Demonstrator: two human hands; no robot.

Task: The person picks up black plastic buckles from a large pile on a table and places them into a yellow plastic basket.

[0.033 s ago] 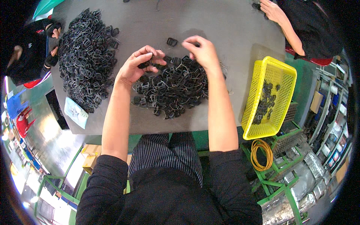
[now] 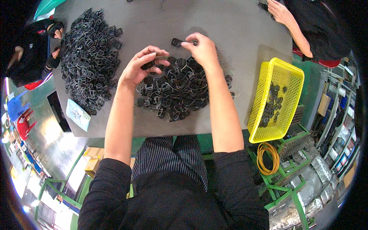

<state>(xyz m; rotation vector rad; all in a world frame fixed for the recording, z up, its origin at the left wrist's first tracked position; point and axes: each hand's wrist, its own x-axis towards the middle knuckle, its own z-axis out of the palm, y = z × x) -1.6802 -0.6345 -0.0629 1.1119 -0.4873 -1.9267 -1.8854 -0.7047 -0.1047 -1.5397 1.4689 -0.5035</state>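
At my pile's (image 2: 178, 90) twelve o'clock, my right fingers (image 2: 196, 37), nearly pinched, meet a buckle (image 2: 176, 42); left fingers (image 2: 152, 50) half-curl; holds, I can't tell.

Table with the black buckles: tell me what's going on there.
A person works with bare hands over a heap of black buckles on the grey table. The left hand curls around a dark piece; the right hand is beside a lone buckle, grip unclear. A larger pile lies to the left, and a yellow basket at right holds some black pieces. Two co-workers' hands show at the table's sides.
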